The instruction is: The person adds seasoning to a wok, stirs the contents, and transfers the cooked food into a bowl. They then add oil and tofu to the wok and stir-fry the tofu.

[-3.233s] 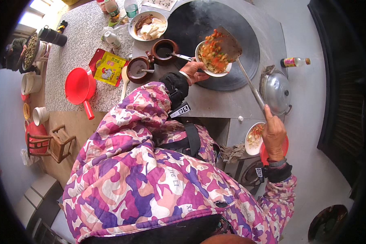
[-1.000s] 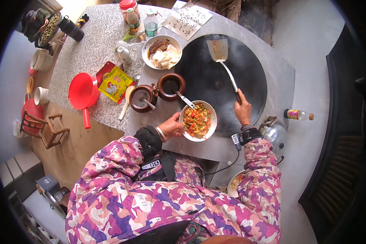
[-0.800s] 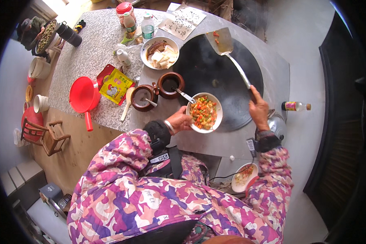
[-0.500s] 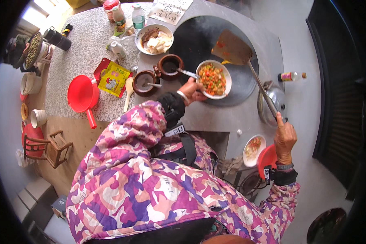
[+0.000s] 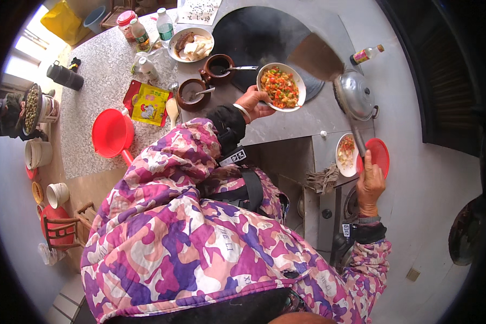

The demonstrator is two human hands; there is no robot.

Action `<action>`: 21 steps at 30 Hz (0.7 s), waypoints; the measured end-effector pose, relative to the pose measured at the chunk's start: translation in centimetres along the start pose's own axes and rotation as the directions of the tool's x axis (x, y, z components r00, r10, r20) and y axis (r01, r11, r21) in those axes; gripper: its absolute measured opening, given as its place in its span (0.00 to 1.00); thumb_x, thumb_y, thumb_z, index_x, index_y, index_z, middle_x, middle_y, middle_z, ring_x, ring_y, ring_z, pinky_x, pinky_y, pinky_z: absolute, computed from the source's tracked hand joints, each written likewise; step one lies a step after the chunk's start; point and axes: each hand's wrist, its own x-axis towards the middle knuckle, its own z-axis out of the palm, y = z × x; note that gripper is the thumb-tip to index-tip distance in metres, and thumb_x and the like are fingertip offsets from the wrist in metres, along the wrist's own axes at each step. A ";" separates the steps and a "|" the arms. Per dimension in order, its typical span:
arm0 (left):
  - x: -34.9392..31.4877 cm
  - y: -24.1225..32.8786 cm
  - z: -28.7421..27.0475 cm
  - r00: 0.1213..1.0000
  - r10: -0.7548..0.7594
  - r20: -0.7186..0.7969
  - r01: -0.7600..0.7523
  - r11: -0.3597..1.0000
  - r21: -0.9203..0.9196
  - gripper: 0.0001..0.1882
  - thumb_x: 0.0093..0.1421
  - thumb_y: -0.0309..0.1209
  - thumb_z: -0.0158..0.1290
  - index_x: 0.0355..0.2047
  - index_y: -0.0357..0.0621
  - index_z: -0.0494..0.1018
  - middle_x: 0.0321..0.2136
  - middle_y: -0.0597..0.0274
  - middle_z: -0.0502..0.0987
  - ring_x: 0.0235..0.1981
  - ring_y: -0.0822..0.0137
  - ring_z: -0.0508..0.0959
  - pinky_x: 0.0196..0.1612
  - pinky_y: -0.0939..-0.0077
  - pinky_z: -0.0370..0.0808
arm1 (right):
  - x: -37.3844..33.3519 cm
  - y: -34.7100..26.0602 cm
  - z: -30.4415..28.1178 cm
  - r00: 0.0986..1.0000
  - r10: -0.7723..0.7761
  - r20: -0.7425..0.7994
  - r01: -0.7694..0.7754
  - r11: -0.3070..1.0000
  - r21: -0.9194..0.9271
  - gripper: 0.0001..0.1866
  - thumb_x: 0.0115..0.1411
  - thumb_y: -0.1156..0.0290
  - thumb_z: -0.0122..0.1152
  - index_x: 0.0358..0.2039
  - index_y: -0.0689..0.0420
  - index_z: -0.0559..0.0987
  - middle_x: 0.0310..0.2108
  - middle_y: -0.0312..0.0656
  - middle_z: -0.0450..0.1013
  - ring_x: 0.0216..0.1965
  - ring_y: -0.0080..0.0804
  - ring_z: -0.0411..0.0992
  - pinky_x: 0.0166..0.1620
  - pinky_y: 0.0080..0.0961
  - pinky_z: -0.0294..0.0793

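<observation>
Right hand and left hand, both closed, work beside a speckled tabletop and a broad dark wok. A metal spatula, gripped near its handle's end with the right index finger stretched along it, runs diagonally, its blade pointing away and leftward over the wok's right edge. The left hand clasps the near-left rim of a white bowl, mouth up above the wok's near edge, filled with diced vegetables. To its left sit 2 brown pots, each holding a spoon.
</observation>
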 end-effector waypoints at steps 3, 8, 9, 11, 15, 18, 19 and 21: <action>0.6 -0.8 -1.1 1.000 -0.015 0.011 0.015 1.000 0.025 0.30 0.49 0.18 0.50 0.51 0.52 0.54 0.50 0.55 0.63 0.41 0.50 0.76 0.44 0.58 0.77 | -1.5 -1.0 0.8 0.985 0.165 0.043 -0.164 0.986 -0.020 0.35 0.43 0.85 0.56 0.55 0.47 0.72 0.19 0.38 0.57 0.21 0.34 0.61 0.26 0.34 0.63; 0.9 -1.6 -1.8 0.999 -0.044 0.000 0.044 0.998 0.047 0.33 0.49 0.18 0.50 0.54 0.54 0.53 0.51 0.55 0.63 0.40 0.50 0.77 0.42 0.58 0.78 | -3.1 -2.1 3.8 0.887 0.384 0.257 -0.462 0.742 0.487 0.28 0.52 0.85 0.53 0.56 0.57 0.69 0.47 0.47 0.73 0.50 0.41 0.71 0.49 0.27 0.69; 0.0 -2.0 -1.6 0.996 -0.044 -0.084 0.049 0.997 0.057 0.33 0.49 0.18 0.50 0.54 0.54 0.53 0.51 0.55 0.63 0.40 0.50 0.77 0.42 0.58 0.78 | -2.9 -2.3 4.0 0.849 0.467 0.245 -0.518 0.647 0.560 0.28 0.52 0.85 0.53 0.56 0.59 0.68 0.47 0.48 0.73 0.50 0.41 0.71 0.50 0.28 0.68; -3.2 -1.8 -1.9 0.994 -0.049 0.095 0.045 0.998 0.047 0.33 0.50 0.20 0.50 0.55 0.52 0.52 0.51 0.54 0.64 0.41 0.51 0.77 0.43 0.59 0.78 | -2.1 -4.5 4.6 0.768 0.590 0.248 -0.566 0.445 0.694 0.28 0.52 0.84 0.53 0.56 0.63 0.66 0.49 0.48 0.72 0.51 0.42 0.70 0.51 0.29 0.67; -17.3 1.1 -11.7 0.997 0.056 0.056 -0.056 0.998 -0.010 0.33 0.51 0.21 0.49 0.58 0.50 0.53 0.52 0.52 0.67 0.46 0.55 0.76 0.45 0.59 0.78 | -1.2 -15.3 3.5 0.628 0.274 0.729 -0.684 -0.253 0.684 0.27 0.56 0.79 0.51 0.58 0.64 0.62 0.26 0.32 0.69 0.20 0.17 0.65 0.20 0.15 0.65; -21.3 1.6 -15.9 0.994 0.060 0.096 -0.051 0.995 -0.087 0.34 0.51 0.19 0.47 0.59 0.49 0.52 0.52 0.51 0.66 0.47 0.55 0.76 0.45 0.57 0.78 | 0.4 -19.7 2.6 0.465 0.351 0.813 -0.645 -0.495 0.583 0.23 0.58 0.77 0.50 0.55 0.61 0.64 0.18 0.27 0.57 0.14 0.12 0.52 0.14 0.11 0.49; -21.7 1.8 -16.5 0.991 0.068 0.114 -0.059 0.995 -0.080 0.34 0.50 0.18 0.47 0.59 0.49 0.52 0.52 0.50 0.66 0.47 0.55 0.76 0.45 0.57 0.78 | 0.6 -20.0 2.6 0.412 0.389 0.824 -0.583 -0.583 0.567 0.21 0.58 0.77 0.50 0.54 0.60 0.65 0.18 0.27 0.57 0.14 0.13 0.52 0.14 0.12 0.49; -22.5 2.1 -17.1 0.966 0.145 0.216 -0.119 0.985 -0.127 0.34 0.50 0.18 0.46 0.58 0.49 0.52 0.52 0.50 0.66 0.47 0.55 0.75 0.45 0.57 0.78 | 0.6 -19.7 3.4 0.476 0.213 0.853 -0.529 -0.705 0.472 0.16 0.61 0.74 0.48 0.50 0.56 0.67 0.15 0.29 0.54 0.12 0.15 0.50 0.14 0.13 0.49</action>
